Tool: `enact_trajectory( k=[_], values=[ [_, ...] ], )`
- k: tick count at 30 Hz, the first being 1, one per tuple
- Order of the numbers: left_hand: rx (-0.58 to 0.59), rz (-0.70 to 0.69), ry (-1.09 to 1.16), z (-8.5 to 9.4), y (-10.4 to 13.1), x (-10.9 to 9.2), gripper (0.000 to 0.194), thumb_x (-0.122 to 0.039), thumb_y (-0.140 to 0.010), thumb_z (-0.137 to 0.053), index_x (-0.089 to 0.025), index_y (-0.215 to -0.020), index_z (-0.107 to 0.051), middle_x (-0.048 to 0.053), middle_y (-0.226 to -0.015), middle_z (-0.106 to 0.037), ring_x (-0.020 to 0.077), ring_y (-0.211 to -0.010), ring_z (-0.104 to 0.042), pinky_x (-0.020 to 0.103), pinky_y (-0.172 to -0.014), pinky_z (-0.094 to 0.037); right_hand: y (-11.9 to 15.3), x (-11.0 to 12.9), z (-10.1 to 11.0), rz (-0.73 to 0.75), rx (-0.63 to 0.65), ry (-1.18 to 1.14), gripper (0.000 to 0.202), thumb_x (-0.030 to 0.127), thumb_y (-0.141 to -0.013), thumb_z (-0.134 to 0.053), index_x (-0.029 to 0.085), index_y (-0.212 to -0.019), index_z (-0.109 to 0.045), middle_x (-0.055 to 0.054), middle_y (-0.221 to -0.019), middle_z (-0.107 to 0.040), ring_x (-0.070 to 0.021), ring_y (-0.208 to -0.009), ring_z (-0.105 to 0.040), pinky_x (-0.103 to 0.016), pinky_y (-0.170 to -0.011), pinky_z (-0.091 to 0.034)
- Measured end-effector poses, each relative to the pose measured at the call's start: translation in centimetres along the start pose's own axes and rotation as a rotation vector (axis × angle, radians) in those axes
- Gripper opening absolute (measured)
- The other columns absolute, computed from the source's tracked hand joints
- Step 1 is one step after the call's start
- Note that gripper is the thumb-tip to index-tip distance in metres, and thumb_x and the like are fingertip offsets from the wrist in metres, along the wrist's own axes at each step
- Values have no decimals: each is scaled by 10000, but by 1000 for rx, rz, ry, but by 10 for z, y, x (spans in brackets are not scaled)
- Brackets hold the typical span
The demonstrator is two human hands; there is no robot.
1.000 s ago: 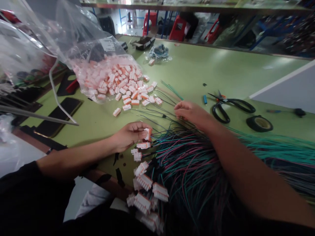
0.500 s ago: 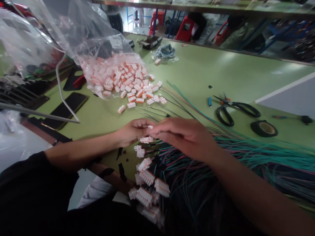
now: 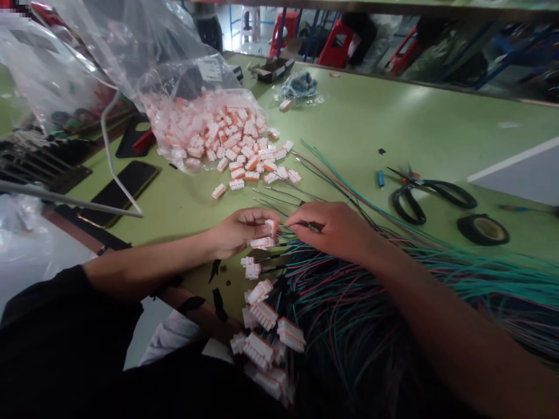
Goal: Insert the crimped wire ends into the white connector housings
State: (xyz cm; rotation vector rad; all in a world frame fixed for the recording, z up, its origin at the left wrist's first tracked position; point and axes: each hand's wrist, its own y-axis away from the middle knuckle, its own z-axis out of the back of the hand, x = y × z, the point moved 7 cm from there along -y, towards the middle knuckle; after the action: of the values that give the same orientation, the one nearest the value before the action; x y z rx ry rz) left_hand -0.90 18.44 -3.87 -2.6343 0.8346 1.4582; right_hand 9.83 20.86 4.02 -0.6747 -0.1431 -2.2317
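Observation:
My left hand (image 3: 238,233) pinches a small white-and-orange connector housing (image 3: 272,227) between thumb and fingers. Just to its right, my right hand (image 3: 329,227) is closed on a thin wire (image 3: 283,225) that leads toward the housing; whether its tip is inside I cannot tell. Another connector (image 3: 262,242) lies right under my left fingers. Below, several wired connectors (image 3: 264,314) hang in a cluster near the table's front edge. From them a thick bundle of green, pink and dark wires (image 3: 419,267) runs right, beneath my right forearm. Loose wire ends (image 3: 275,198) lie just beyond my hands.
A clear plastic bag (image 3: 174,105) spills many connector housings (image 3: 236,137) at the back left. A phone (image 3: 120,195) lies left. Black-handled snips (image 3: 430,192), a blue piece (image 3: 381,178) and a black tape roll (image 3: 483,228) sit right. A white cable (image 3: 109,145) arches at left.
My right hand has drawn back slightly to the right from the left fingers, uncovering the connector housing. The whole view has shifted a little.

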Motion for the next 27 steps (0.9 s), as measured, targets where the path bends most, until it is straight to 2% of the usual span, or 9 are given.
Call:
enact_trajectory(
  k=[2,4,8,11,18,27],
  values=[
    [-5,13,7,0,0,1,128,-71,-694,-686,-123,-806,-650,-4,-671,-660,94,-613,-617,211,-617,-484,0,2,-3,24,16,16,250,216,-764,-462,199,-808,-707,-9,-734,-692,-117,-685,-593,-235,-642,-398],
    [-10,19,15,0,0,1,136,-64,-686,-691,-121,-803,-653,-1,-679,-666,97,-618,-621,212,-621,-486,0,1,-4,-6,12,23,251,215,-760,-465,197,-834,-705,2,-677,-676,-105,-609,-569,-229,-593,-385],
    [-24,16,31,1,0,2,151,-53,-676,-696,-122,-804,-654,-6,-671,-665,94,-601,-619,205,-596,-481,0,-2,0,-67,-29,21,159,204,-728,-499,185,-699,-654,23,-573,-607,-80,-508,-492,-219,-531,-347],
    [-27,19,27,1,0,2,139,-53,-688,-684,-121,-805,-653,-1,-669,-665,95,-602,-615,213,-604,-481,-1,2,3,-36,-62,24,139,179,-714,-491,184,-630,-601,16,-604,-599,-82,-542,-490,-223,-558,-355],
    [-46,9,3,4,-1,2,143,-60,-684,-685,-127,-805,-650,-3,-677,-655,101,-609,-610,232,-622,-482,-1,6,0,5,-61,86,116,135,-692,-472,187,-599,-519,8,-612,-554,-105,-597,-472,-242,-601,-352],
    [-59,20,-8,3,0,2,158,-95,-671,-711,-122,-811,-645,-11,-665,-651,93,-595,-611,213,-600,-475,-1,8,-3,22,-55,149,126,115,-684,-456,187,-584,-480,3,-602,-520,-113,-600,-445,-250,-614,-339]
  ],
)
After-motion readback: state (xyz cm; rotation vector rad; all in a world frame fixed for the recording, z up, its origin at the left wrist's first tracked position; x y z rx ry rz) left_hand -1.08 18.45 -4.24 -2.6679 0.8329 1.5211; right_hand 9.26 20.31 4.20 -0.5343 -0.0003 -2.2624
